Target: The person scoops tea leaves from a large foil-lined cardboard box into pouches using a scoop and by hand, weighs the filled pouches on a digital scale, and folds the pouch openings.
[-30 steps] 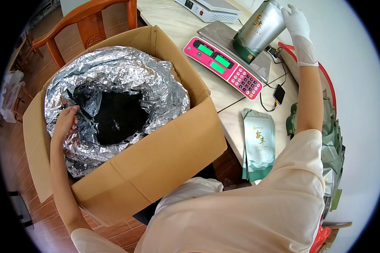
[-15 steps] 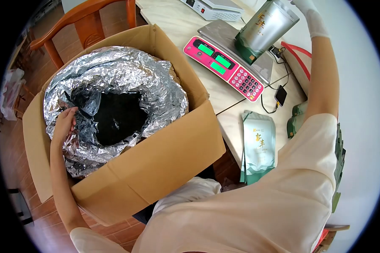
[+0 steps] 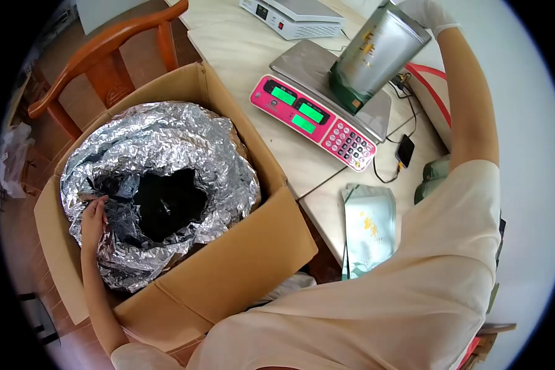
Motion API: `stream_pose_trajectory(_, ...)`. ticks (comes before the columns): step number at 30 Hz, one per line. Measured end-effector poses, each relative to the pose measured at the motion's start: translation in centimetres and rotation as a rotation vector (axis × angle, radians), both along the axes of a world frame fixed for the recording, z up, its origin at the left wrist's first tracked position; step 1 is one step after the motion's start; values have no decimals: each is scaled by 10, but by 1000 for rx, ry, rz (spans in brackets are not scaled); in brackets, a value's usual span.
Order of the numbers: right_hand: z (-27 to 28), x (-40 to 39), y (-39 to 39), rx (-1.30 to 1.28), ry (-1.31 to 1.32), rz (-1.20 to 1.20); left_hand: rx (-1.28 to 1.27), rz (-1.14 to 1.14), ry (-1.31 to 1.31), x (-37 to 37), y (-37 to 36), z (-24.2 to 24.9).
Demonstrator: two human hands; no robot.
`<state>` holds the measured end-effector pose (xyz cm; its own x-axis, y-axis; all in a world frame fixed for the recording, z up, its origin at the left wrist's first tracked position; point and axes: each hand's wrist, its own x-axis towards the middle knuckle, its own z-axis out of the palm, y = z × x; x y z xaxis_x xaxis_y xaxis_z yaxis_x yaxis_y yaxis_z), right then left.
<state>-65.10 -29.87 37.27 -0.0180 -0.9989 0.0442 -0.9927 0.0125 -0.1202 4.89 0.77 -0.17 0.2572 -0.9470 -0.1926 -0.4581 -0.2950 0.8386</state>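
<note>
At the left, my left hand [image 3: 94, 217] has its fingers closed on the edge of a crumpled silver foil liner [image 3: 222, 142]. The liner sits inside an open cardboard box [image 3: 228, 265], and its opening shows dark contents [image 3: 166, 206] that I cannot make out. My right hand [image 3: 420, 13], in a white glove, grips the top rim of a silver and green pouch [image 3: 382, 52]; some fingers are hidden behind it. This pouch stands on the metal plate of a pink digital scale [image 3: 311, 117] with lit green displays.
Flat pale green pouches [image 3: 370, 228] lie at the table's near edge. A white device [image 3: 293, 18] stands at the back. A small black phone-like device [image 3: 405, 151] with cables lies right of the scale. A wooden chair [image 3: 111, 74] stands behind the box.
The view has shifted, so box, scale and table appear lower. More of my right hand shows at the pouch's top. My left hand stays on the foil liner.
</note>
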Motion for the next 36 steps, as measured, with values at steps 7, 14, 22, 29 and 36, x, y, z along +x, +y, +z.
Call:
stream_pose_trajectory(7, -29, -16, -30, 117, 111, 22, 33, 14, 2, -8, 2, 6)
stream_pose_trajectory(14, -35, -20, -37, 192, 210, 34, -3, 14, 9, -11, 3, 7)
stream_pose_trajectory(22, -26, -20, -32, 218, 281, 70, 0, -19, -20, -13, 4, 13)
stream_pose_trajectory(29, 7, 3, -5, 276, 611, 223, -25, -43, -14, -11, 4, 10)
stream_pose_trajectory(36, 20, -23, 9, 41, 486, 698, -21, -50, -32, -7, 3, 6)
